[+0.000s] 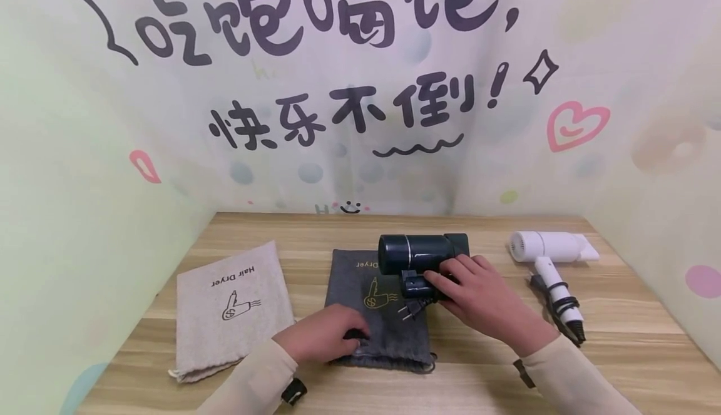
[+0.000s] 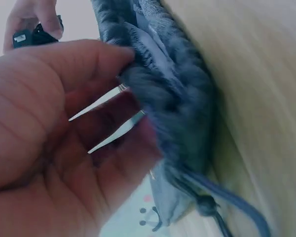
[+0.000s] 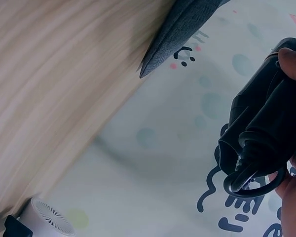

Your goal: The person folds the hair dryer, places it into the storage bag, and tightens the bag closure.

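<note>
A dark drawstring bag [image 1: 388, 337] with a gold hair dryer print lies on the table, its gathered mouth facing me. My left hand [image 1: 323, 335] pinches the edge of that mouth; in the left wrist view the mouth [image 2: 155, 49] gapes a little beside the thumb, and a cord with a bead hangs below. Held over the bag is a dark hair dryer [image 1: 425, 252], its handle folded under the barrel. My right hand [image 1: 487, 296] grips it at the handle side. Its cord and two-pin plug [image 1: 414, 308] dangle underneath, with a cord loop [image 3: 256, 190] showing in the right wrist view.
To the left lies a beige drawstring bag [image 1: 233, 315] printed "Hair Dryer". A white hair dryer [image 1: 549, 247] with its black cord wrapped round the handle rests at the right. Printed cloth [image 1: 349, 177] closes off the wooden table [image 1: 315, 230] at the back and sides.
</note>
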`<state>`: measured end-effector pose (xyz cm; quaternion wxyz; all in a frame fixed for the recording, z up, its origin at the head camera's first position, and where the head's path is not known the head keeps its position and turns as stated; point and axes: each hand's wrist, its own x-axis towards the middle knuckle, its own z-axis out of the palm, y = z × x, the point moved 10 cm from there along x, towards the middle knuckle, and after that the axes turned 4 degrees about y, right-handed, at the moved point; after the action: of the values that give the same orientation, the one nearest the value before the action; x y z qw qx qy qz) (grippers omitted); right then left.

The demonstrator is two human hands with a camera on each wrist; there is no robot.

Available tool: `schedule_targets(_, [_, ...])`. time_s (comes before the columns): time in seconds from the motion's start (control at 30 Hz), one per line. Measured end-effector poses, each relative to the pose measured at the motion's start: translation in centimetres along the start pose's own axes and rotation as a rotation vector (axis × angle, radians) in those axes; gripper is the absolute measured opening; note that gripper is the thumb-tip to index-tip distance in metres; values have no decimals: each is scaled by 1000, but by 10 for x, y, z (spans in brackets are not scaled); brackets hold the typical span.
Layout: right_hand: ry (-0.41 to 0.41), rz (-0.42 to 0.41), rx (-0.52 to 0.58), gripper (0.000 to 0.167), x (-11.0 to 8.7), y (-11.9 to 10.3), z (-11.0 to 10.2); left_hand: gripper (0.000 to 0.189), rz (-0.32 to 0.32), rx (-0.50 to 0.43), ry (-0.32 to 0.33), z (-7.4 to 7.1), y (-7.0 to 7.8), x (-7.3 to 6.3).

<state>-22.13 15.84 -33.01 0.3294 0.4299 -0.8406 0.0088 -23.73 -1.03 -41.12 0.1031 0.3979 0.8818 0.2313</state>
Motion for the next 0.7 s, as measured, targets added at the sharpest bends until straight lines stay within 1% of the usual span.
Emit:
schedule_targets(0.07, [-6,2,1,49,0,0,0,11,-20,-39,39,-5,-4,1])
schedule_targets(0.1, [-9,3,1,49,0,0,-1,13,-21,-55,59,-7,-6,2])
schedule_targets(0.13, [-14,5,1,49,-1,0,-1,17,-17,-71,78,-8,-6,3])
schedule_targets(0.23, [-20,11,6,48,-1,0,-2,22,24,-94,108,-11,-4,4])
schedule_targets(0.33, [-18,11,5,47,-1,0,-3,23,42,-109,117,-13,-4,6])
schedule_targets(0.43, [-9,1,-2,49,-1,-1,-3,23,35,-111,124,-14,-7,8])
schedule_targets(0.6, [-14,-1,-8,51,-1,-2,-3,23,6,-111,137,-18,-11,10])
schedule_targets(0.7, [-13,2,-4,51,-1,-2,-3,26,-27,-125,118,-19,-15,12])
